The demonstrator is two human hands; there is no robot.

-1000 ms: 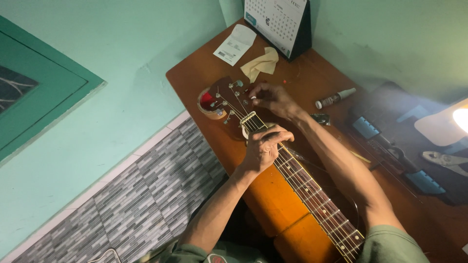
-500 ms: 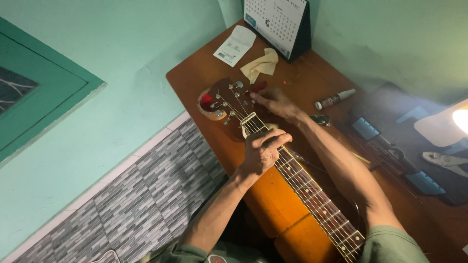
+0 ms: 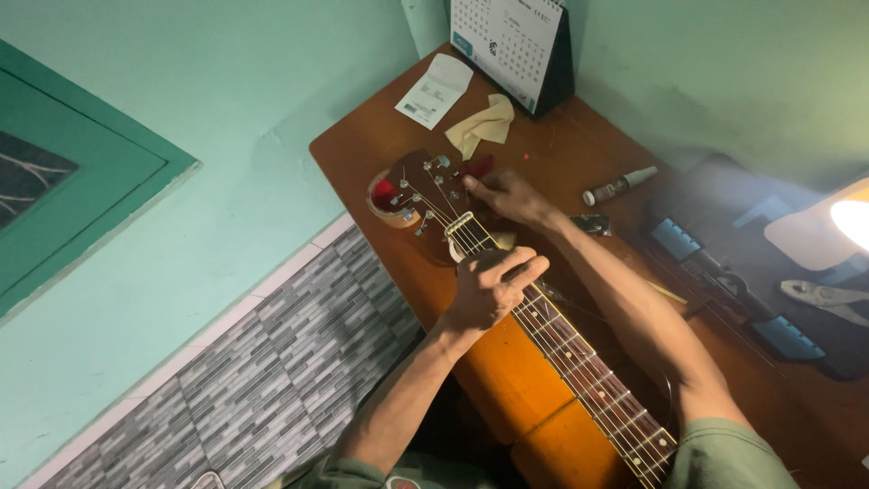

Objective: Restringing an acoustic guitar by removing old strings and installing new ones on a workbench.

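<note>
walls: mint green (image 3: 272, 81) | floor: grey tiles (image 3: 226, 398) | brown wooden desk (image 3: 561, 154)

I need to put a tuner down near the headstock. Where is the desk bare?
Bare wood shows between the folded cloth, the small bottle and the calendar; a strip runs along the desk edge left of the headstock. It is crowded around the right hand, the left hand and the dark gear on the right.

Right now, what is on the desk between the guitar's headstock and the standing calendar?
In the head view, a crumpled beige cloth lies on the wooden desk between the guitar headstock and the calendar. A white paper slip lies just to its left.
</note>
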